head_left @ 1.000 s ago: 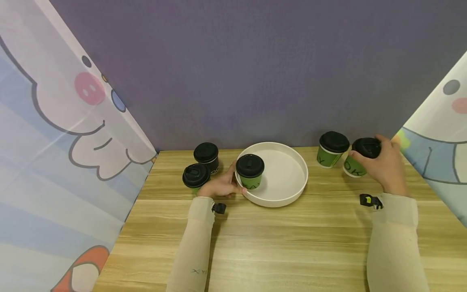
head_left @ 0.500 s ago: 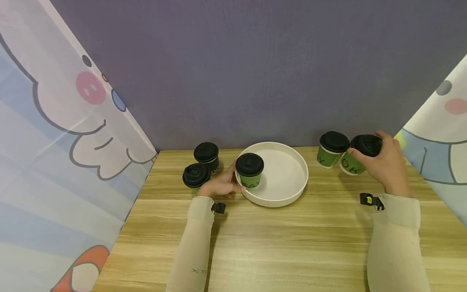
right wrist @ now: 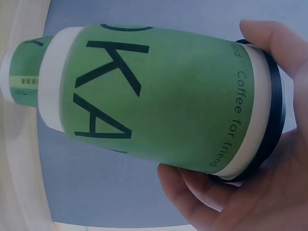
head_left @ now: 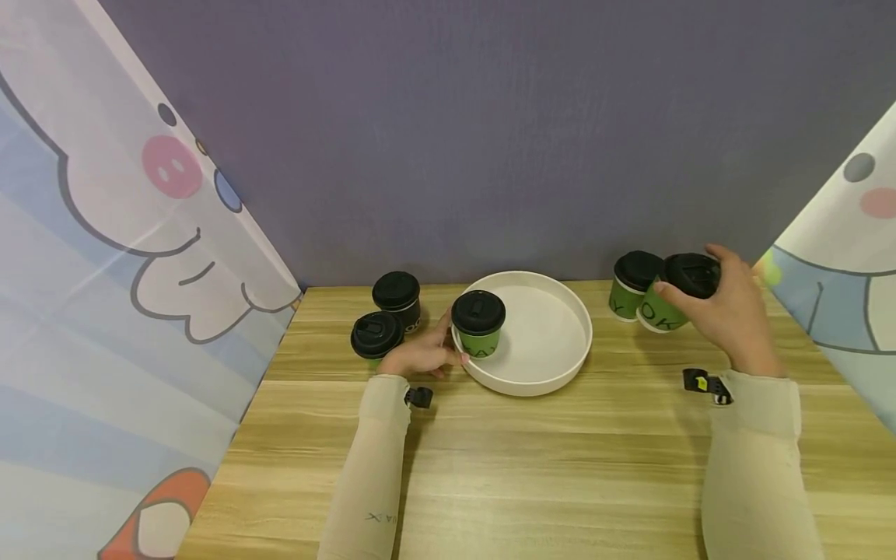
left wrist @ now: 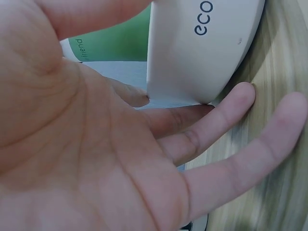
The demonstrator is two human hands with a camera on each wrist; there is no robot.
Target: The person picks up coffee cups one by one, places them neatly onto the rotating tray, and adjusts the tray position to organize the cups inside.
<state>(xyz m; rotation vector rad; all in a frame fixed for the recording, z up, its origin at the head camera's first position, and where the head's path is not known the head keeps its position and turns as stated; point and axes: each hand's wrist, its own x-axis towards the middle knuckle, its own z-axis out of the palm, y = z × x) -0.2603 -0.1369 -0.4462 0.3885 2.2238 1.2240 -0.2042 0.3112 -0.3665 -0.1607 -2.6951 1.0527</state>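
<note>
Right of the round white tray (head_left: pixel 542 327), the right hand (head_left: pixel 733 317) grips a green paper cup (right wrist: pixel 161 101) near its black plastic lid (right wrist: pixel 275 101); a loose lid could drop it. The left hand (head_left: pixel 422 354), uncurled, touches the tray's left side.

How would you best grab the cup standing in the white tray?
Probably around the green cup, just under its black lid, from the right: it stands upright, bare white tray lies on that side, and the left hand is opposite.
</note>
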